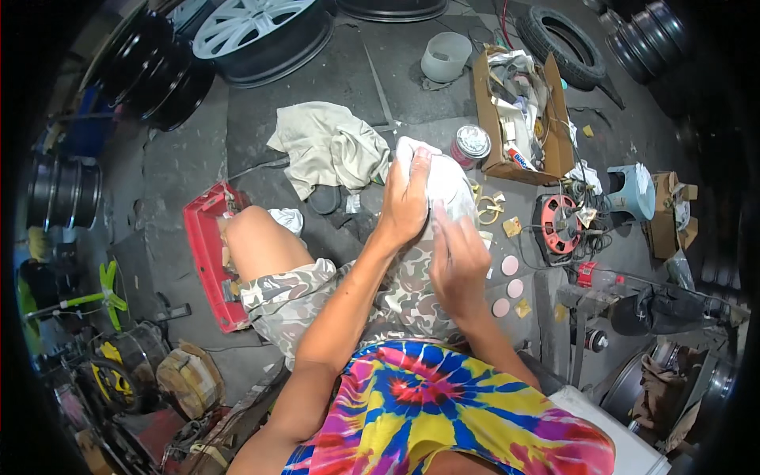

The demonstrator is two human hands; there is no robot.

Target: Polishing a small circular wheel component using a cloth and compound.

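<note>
My left hand (407, 199) grips a bunched white cloth (409, 148), its thumb pressed along the top. More white material (448, 181) lies over my right knee, apparently part of the same cloth. My right hand (460, 255) is blurred, fingers bent, with the fingertips at the lower edge of that white material. Whether it pinches anything is unclear. Camouflage shorts (409, 291) cover my lap below both hands. Just beyond the knee stands a round metal can (471, 144) with a smeared lid.
A beige cloth (329, 145) and a red tray (208, 267) lie left. To the right are pink sanding discs (509, 265), tape rings (490, 211), a filled cardboard box (540, 169) and a cable reel (558, 224). Farther off are a whitish bucket (445, 59), a wheel rim (261, 41) and a tyre (561, 47).
</note>
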